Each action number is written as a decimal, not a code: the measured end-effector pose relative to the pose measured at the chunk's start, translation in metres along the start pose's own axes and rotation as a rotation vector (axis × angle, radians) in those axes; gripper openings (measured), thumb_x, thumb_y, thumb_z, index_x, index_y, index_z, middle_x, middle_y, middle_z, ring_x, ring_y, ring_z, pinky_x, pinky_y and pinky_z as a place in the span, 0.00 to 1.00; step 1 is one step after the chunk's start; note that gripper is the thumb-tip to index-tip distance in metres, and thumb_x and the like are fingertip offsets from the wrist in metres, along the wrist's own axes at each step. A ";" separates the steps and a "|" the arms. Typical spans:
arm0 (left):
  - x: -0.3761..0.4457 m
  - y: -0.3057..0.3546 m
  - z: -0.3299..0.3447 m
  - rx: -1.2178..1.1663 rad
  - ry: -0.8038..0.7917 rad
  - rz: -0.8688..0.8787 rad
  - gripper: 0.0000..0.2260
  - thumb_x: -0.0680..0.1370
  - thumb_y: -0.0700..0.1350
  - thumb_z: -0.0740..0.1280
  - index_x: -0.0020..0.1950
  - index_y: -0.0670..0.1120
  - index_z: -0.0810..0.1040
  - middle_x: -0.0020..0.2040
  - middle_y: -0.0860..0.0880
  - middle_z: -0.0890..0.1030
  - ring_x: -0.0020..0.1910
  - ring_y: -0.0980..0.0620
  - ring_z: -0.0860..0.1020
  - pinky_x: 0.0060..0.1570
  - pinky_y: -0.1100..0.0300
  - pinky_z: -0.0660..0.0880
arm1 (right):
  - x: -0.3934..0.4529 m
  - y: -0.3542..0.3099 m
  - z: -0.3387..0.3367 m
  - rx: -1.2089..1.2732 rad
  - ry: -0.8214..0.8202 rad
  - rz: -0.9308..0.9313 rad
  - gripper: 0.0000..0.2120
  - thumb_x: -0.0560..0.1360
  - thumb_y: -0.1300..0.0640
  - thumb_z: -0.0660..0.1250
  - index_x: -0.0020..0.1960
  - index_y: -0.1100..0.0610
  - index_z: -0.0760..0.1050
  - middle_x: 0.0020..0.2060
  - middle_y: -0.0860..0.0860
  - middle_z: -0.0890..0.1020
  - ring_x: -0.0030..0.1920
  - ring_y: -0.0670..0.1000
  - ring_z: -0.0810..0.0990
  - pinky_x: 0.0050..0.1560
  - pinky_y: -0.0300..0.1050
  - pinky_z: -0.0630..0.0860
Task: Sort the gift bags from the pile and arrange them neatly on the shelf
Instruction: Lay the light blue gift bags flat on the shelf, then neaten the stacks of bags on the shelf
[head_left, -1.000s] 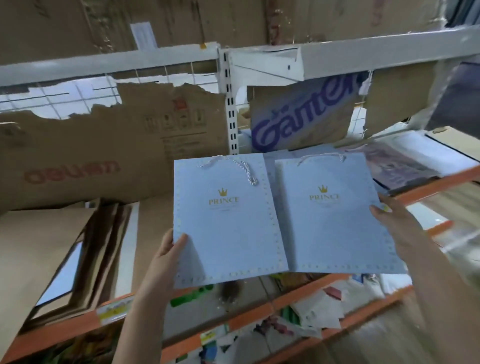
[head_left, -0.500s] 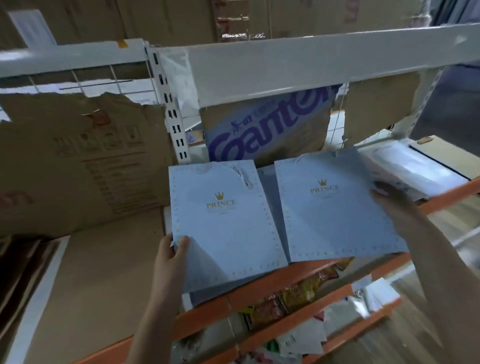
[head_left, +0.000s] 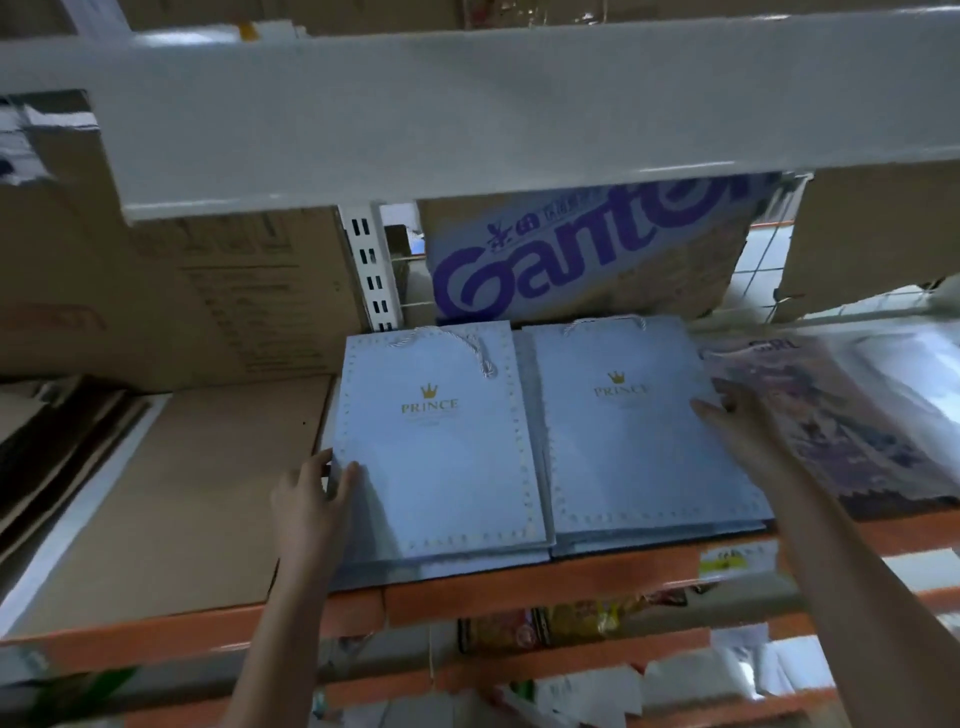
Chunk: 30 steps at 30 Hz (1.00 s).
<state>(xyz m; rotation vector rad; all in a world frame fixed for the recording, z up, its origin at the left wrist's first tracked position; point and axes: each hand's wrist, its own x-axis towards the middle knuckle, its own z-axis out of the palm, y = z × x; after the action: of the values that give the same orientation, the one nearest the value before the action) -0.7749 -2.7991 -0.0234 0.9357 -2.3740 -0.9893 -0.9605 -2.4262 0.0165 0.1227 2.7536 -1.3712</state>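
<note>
Two light blue gift bags with a gold crown and "PRINCE" lie flat side by side on the orange-edged shelf, each on a low stack of like bags. My left hand pinches the left edge of the left gift bag, thumb on top. My right hand rests with fingers stretched flat on the right edge of the right gift bag. Both bags have white cord handles at their far ends.
A flat cardboard sheet covers the shelf to the left. A "Ganten" box stands behind the bags beside a white slotted upright. Plastic-wrapped printed bags lie to the right. A white beam hangs low overhead. Lower shelves hold packets.
Both bags went from held in the air in front of the shelf down onto the stacks on the shelf. My right hand shifted from gripping its bag to lying flat on it.
</note>
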 end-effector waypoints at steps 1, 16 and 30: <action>-0.002 0.002 0.001 0.022 0.007 -0.021 0.24 0.75 0.56 0.63 0.63 0.41 0.74 0.57 0.36 0.75 0.57 0.36 0.73 0.56 0.42 0.72 | 0.006 0.009 0.003 -0.052 -0.006 -0.011 0.25 0.71 0.42 0.60 0.62 0.56 0.74 0.56 0.58 0.80 0.51 0.60 0.79 0.53 0.56 0.77; -0.015 -0.002 -0.063 0.290 0.230 0.041 0.15 0.79 0.48 0.59 0.59 0.41 0.78 0.57 0.37 0.77 0.58 0.36 0.73 0.57 0.47 0.69 | -0.029 -0.077 0.055 -0.264 -0.014 -0.505 0.18 0.77 0.59 0.62 0.65 0.65 0.71 0.62 0.67 0.73 0.62 0.66 0.70 0.64 0.59 0.69; -0.025 -0.167 -0.291 0.808 0.299 -0.035 0.14 0.80 0.50 0.57 0.60 0.45 0.76 0.58 0.44 0.78 0.58 0.42 0.73 0.53 0.50 0.69 | -0.250 -0.255 0.302 -0.170 -0.430 -0.848 0.18 0.78 0.56 0.60 0.66 0.59 0.70 0.64 0.58 0.72 0.66 0.57 0.67 0.64 0.50 0.65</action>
<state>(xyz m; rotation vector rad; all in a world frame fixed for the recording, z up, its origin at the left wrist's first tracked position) -0.5178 -3.0045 0.0455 1.2758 -2.4909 0.1595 -0.7310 -2.8317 0.0601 -1.3034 2.5761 -1.0522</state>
